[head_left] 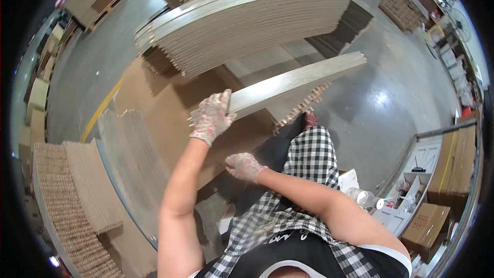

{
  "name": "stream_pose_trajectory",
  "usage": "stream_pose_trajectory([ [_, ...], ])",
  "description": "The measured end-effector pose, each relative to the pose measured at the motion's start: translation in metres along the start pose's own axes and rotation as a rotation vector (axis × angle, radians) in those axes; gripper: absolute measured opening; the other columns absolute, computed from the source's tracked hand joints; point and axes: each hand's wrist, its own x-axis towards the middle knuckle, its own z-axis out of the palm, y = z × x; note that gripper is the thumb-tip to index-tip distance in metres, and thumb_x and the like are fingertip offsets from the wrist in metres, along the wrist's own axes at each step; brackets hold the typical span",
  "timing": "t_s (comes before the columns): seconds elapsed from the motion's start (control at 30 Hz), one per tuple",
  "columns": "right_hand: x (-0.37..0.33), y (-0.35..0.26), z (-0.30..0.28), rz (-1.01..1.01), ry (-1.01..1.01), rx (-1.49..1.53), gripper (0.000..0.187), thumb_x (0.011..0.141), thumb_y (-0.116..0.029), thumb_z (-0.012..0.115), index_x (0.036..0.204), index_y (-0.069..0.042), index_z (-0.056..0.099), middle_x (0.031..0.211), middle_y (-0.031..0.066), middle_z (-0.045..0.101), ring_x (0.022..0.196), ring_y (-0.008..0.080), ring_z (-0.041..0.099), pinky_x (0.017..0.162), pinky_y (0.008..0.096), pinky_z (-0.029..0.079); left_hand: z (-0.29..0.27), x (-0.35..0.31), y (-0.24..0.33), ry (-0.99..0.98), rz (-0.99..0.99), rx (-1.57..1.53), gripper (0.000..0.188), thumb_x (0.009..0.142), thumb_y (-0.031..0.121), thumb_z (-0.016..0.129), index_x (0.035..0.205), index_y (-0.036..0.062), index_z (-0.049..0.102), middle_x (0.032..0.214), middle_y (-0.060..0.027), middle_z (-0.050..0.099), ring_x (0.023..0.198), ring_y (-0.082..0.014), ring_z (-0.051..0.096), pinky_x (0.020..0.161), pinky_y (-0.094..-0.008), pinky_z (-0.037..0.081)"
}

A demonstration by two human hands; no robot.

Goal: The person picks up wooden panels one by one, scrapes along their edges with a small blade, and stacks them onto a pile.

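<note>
Both my hands wear pale gloves with a reddish pattern. My left hand (212, 117) lies over the left end of a long light-grey board (293, 82), fingers across its top and thumb on the near side. The board slants up toward the right, with a ragged row of brown corrugated edges (303, 107) below its right part. Nearer to me, my right hand (246, 167) is curled closed, apart from the board. Whether anything is in it is hidden.
Beyond the board stands a tall stack of grey panels (252, 26). Brown cardboard sheets (149, 90) lie beneath. Corrugated stacks (64, 201) and a grey sheet (134, 149) are at left. At right are a carton (426, 229), a clear plastic jar (362, 196) and a white shelf unit (421, 160).
</note>
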Motion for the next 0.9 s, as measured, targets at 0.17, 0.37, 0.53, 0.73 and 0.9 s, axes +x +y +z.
stream_pose_trajectory([
  [0.17, -0.027, 0.014, -0.036, 0.129, 0.243, 0.248, 0.014, 0.083, -0.019, 0.057, 0.085, -0.005, 0.059, 0.084, 0.0146, 0.062, 0.082, 0.0354, 0.06, 0.07, 0.0419, 0.048, -0.024, 0.024, -0.006, 0.133, 0.029, 0.185, 0.072, 0.068, 0.037, 0.074, 0.128, 0.0084, 0.047, 0.103, -0.0133, 0.058, 0.094, -0.029, 0.058, 0.08, -0.0394, 0.048],
  [0.37, -0.06, 0.034, -0.054, -0.031, 0.477, 0.347, 0.012, 0.083, -0.016, 0.059, 0.086, -0.005, 0.059, 0.078, 0.0133, 0.059, 0.075, 0.0322, 0.06, 0.066, 0.0391, 0.047, -0.004, -0.004, 0.018, 0.182, 0.119, 0.154, 0.063, 0.064, 0.031, 0.076, 0.121, 0.0159, 0.055, 0.106, -0.0093, 0.056, 0.098, -0.0286, 0.054, 0.083, -0.0429, 0.045],
  [0.53, -0.075, 0.049, -0.123, 0.078, 0.822, 0.266, 0.016, 0.083, -0.02, 0.06, 0.086, -0.005, 0.061, 0.079, 0.0136, 0.062, 0.069, 0.0319, 0.062, 0.061, 0.0373, 0.051, 0.022, -0.016, 0.0, 0.208, 0.145, 0.032, 0.067, 0.065, 0.022, 0.077, 0.126, 0.0142, 0.051, 0.124, -0.0096, 0.051, 0.112, -0.0311, 0.049, 0.095, -0.0434, 0.04],
  [0.73, 0.004, 0.057, -0.172, 0.083, 0.586, -0.343, 0.015, 0.069, -0.011, 0.062, 0.082, -0.007, 0.056, 0.081, 0.0128, 0.06, 0.072, 0.0292, 0.063, 0.061, 0.0405, 0.05, 0.024, -0.004, 0.015, 0.274, 0.148, -0.099, 0.065, 0.064, 0.019, 0.077, 0.123, 0.0111, 0.052, 0.121, -0.009, 0.055, 0.112, -0.0289, 0.051, 0.096, -0.0427, 0.04],
  [0.9, -0.016, 0.145, -0.222, 0.292, 0.682, -0.51, 0.006, 0.073, -0.01, 0.055, 0.078, -0.009, 0.057, 0.071, 0.0106, 0.06, 0.067, 0.0274, 0.063, 0.056, 0.0388, 0.05, 0.024, -0.012, 0.012, 0.223, 0.068, -0.094, 0.064, 0.061, 0.02, 0.079, 0.12, 0.0117, 0.053, 0.124, -0.0073, 0.056, 0.114, -0.0279, 0.051, 0.097, -0.0425, 0.039],
])
